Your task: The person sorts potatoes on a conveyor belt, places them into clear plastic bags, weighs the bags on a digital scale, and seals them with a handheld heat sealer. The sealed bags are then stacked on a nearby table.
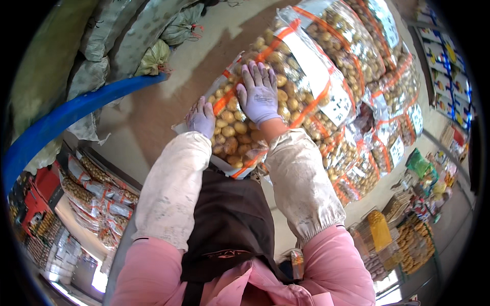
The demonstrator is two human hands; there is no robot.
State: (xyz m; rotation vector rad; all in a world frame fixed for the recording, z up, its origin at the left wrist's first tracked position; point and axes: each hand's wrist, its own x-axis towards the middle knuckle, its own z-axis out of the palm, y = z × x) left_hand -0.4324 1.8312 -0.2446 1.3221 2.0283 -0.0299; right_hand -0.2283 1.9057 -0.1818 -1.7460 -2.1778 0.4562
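Observation:
A large see-through bag of potatoes with orange stripes and a white label lies in front of me. My right hand, in a pale purple glove, rests flat on its top with the fingers stretched out. At the bag's left edge, my left hand lies against the plastic in a matching glove, fingers extended; its far side is partly hidden. Neither hand grips anything that I can see. Whitish sleeve covers reach over both forearms.
More potato bags are piled at the right. Full sacks stand at the far left, by a curved blue bar. Further bagged potatoes lie at the lower left; a yellow crate is at the lower right.

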